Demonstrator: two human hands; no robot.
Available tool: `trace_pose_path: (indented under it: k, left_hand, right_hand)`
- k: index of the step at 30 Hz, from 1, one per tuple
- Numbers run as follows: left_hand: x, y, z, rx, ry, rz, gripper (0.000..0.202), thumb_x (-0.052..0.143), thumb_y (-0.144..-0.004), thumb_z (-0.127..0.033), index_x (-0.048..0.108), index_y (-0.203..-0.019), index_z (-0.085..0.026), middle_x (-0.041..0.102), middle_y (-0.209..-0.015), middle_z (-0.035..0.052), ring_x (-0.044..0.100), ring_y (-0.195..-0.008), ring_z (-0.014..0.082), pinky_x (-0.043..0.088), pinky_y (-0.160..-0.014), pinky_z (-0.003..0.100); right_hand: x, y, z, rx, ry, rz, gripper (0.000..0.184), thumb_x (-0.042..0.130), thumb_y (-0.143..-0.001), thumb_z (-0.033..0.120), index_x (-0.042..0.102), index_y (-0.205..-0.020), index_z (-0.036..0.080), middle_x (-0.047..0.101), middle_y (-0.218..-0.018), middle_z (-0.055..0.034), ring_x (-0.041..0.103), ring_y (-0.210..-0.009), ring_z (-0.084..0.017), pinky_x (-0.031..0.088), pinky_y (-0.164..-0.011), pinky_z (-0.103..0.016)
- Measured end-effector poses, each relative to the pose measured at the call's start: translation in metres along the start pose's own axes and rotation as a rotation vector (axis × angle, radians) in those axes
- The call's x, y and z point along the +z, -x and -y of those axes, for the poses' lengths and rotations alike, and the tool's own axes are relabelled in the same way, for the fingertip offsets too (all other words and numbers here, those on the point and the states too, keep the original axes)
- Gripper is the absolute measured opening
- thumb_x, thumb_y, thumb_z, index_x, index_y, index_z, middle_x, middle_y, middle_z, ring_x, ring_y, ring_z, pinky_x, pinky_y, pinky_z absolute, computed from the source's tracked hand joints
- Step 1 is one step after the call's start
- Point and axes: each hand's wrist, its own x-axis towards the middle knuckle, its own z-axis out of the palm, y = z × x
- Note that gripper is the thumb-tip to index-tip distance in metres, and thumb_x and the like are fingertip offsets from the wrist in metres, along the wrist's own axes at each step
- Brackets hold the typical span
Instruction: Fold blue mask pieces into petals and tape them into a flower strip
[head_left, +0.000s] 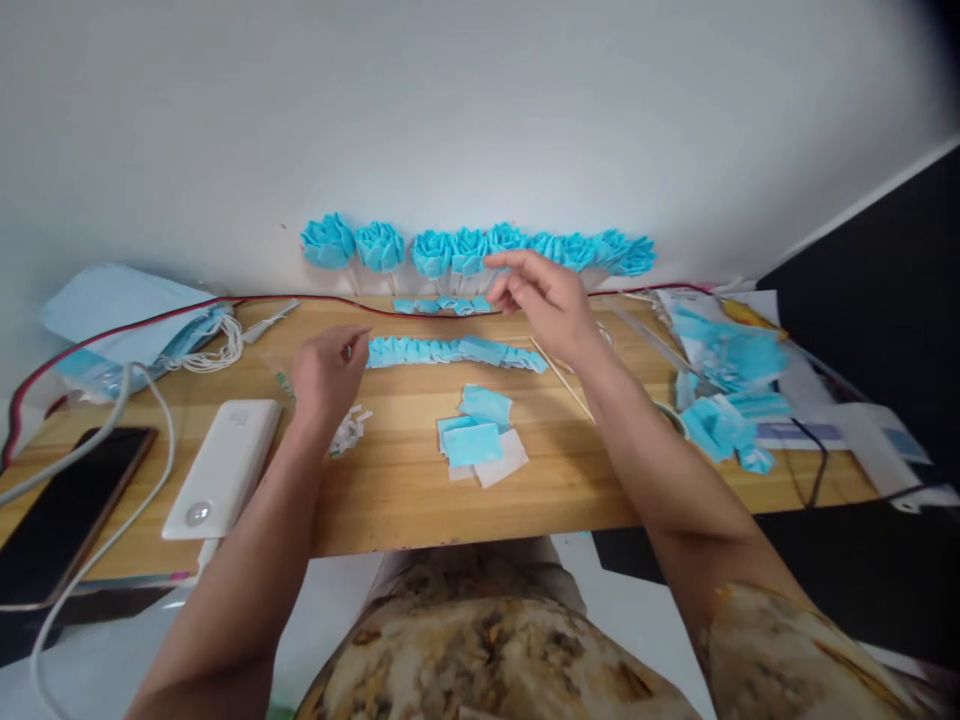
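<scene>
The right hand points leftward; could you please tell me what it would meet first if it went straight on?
In the picture, the right hand would first meet the blue flower just to its left, though depth is unclear and it may pass in front.

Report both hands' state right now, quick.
Left hand: curled, beside the left end of the row of folded blue pieces; can't tell whether it grips anything.
Right hand: partly open, nothing visibly held.

left fingers: partly hidden | phone: cut off, left edge
</scene>
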Motion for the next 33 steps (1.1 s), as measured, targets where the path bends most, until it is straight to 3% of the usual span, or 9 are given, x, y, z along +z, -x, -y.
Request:
trace_pose_path:
  k: [4,10,14,17,20,24,29,33]
  left_hand:
    - [0.005,0.006,-0.010,0.049,0.073,0.085,0.033,0.050,-0.091,-0.038,0.077,-0.102,-0.022,0.078,-0.094,0.0050,0.069,-0.087,0.0225,0.050,-0.081,0.031]
    - [0.003,0.002,-0.004,0.000,0.096,0.057,0.034,0.051,-0.089,-0.037,0.076,-0.104,-0.019,0.077,-0.096,0.0070,0.069,-0.088,0.0223,0.050,-0.082,0.031]
    - [-0.005,-0.009,0.010,-0.049,0.037,-0.058,0.038,0.051,-0.086,-0.033,0.076,-0.108,-0.015,0.076,-0.100,0.0090,0.066,-0.086,0.0210,0.050,-0.083,0.031]
    - [-0.009,-0.015,0.020,-0.111,0.025,-0.070,0.044,0.052,-0.084,-0.032,0.072,-0.119,-0.015,0.075,-0.105,0.0097,0.066,-0.086,0.0202,0.050,-0.083,0.031]
    - [-0.007,-0.019,0.024,-0.161,0.024,0.029,0.050,0.052,-0.084,-0.033,0.067,-0.128,-0.013,0.074,-0.111,0.0115,0.067,-0.093,0.0214,0.049,-0.088,0.031]
    - [-0.002,-0.024,0.023,-0.187,-0.017,0.195,0.058,0.051,-0.086,-0.036,0.059,-0.137,-0.010,0.071,-0.118,0.0139,0.066,-0.103,0.0249,0.048,-0.094,0.034]
    - [0.001,-0.030,0.019,-0.189,-0.158,0.321,0.062,0.047,-0.088,-0.041,0.054,-0.142,-0.013,0.074,-0.107,0.0120,0.067,-0.101,0.0287,0.048,-0.090,0.037]
    - [0.005,-0.036,0.020,-0.163,-0.257,0.361,0.059,0.048,-0.086,-0.035,0.057,-0.141,-0.015,0.073,-0.116,0.0152,0.066,-0.107,0.0327,0.048,-0.092,0.040]
  right_hand:
    - [-0.018,0.041,-0.035,0.085,0.082,-0.013,0.032,0.046,-0.096,0.030,0.066,-0.120,0.024,0.073,-0.095,-0.0032,0.068,-0.083,-0.017,0.056,-0.075,-0.033]
    - [-0.018,0.063,-0.043,0.070,0.271,0.099,0.040,0.053,-0.090,0.022,0.063,-0.129,0.023,0.074,-0.109,-0.0073,0.069,-0.094,-0.022,0.056,-0.083,-0.039]
    - [-0.006,0.053,-0.039,0.032,0.382,0.254,0.058,0.061,-0.086,0.023,0.051,-0.144,0.021,0.066,-0.133,-0.0118,0.065,-0.117,-0.029,0.050,-0.099,-0.047]
    - [0.008,0.040,-0.037,-0.011,0.446,0.371,0.070,0.066,-0.085,0.023,0.043,-0.151,0.021,0.053,-0.150,-0.0129,0.054,-0.133,-0.031,0.043,-0.110,-0.048]
    - [0.026,0.021,-0.041,-0.032,0.486,0.483,0.076,0.067,-0.084,0.023,0.037,-0.154,0.019,0.046,-0.156,-0.0139,0.045,-0.142,-0.032,0.038,-0.116,-0.049]
    - [0.053,-0.006,-0.054,-0.057,0.504,0.591,0.082,0.071,-0.083,0.028,0.034,-0.155,0.017,0.043,-0.157,-0.0164,0.044,-0.143,-0.033,0.037,-0.116,-0.049]
    - [0.077,-0.021,-0.067,-0.108,0.539,0.638,0.084,0.077,-0.077,0.024,0.040,-0.152,0.018,0.049,-0.153,-0.0161,0.050,-0.138,-0.034,0.041,-0.112,-0.047]
    - [0.085,-0.023,-0.071,-0.142,0.498,0.661,0.082,0.072,-0.079,0.015,0.038,-0.154,0.017,0.058,-0.145,-0.0147,0.054,-0.133,-0.030,0.044,-0.107,-0.042]
